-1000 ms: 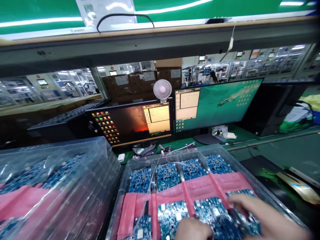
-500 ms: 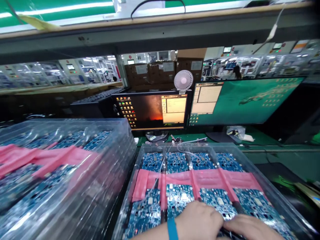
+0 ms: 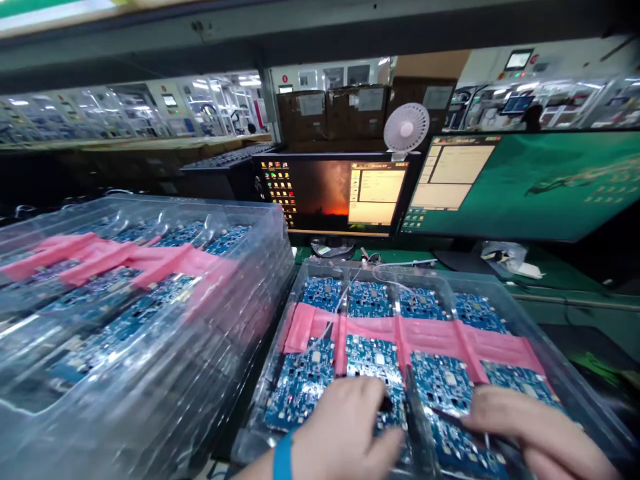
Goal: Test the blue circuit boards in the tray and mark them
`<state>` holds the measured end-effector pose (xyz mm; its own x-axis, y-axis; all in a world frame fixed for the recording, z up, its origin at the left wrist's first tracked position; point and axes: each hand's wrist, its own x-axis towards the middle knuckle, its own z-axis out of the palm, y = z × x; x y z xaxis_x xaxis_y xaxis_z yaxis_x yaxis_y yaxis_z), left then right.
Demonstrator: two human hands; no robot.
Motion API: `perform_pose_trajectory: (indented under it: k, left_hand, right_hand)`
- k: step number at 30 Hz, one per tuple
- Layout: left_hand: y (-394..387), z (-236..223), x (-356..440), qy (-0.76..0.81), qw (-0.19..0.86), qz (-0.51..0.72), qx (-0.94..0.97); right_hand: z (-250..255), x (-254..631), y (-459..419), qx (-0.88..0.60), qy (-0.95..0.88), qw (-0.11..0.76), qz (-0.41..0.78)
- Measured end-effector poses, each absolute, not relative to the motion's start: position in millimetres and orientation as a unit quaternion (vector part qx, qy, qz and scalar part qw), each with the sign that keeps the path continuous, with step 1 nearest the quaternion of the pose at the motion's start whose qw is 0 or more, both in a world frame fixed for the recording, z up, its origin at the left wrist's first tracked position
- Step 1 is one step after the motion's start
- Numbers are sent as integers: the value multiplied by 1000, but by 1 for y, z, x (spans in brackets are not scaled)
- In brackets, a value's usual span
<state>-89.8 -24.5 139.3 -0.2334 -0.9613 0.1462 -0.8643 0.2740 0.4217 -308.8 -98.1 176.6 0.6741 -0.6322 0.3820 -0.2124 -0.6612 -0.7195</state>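
Note:
A clear plastic tray (image 3: 530,313) in front of me holds several blue circuit boards (image 3: 373,299) separated by pink strips (image 3: 435,333). My left hand (image 3: 345,430), with a blue wristband, rests on a near-row board (image 3: 375,373), its fingers curled around a small dark item I cannot make out. My right hand (image 3: 537,437) lies on the neighbouring board (image 3: 443,383), fingers pressed together along a thin dark object. A thin white cable (image 3: 350,283) trails over the tray's far side.
A tall stack of clear trays (image 3: 150,347) with boards and pink strips stands at the left. Two lit monitors (image 3: 345,193) (image 3: 525,183) and a small white fan (image 3: 406,128) stand behind. Green bench surface (image 3: 575,293) lies to the right.
The view has tilted down and shifted left. My left hand slid left across the near row of boards; my right hand stays on the boards at the lower right.

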Motion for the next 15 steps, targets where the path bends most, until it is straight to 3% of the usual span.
perform_pose_trajectory:
  k: [2,6,15]
  left_hand:
    - [-8,136,-72,-699,222,-156,662]
    - [10,122,-51,-647,181,-162,722]
    - [9,104,-46,-674,102,-170,712]
  right_hand:
    - [176,-286,-105,-775,352,400,-341]
    - [154,-215,-123,-722,422,503,-217]
    - [104,-132,-128,-776,385,479,-140]
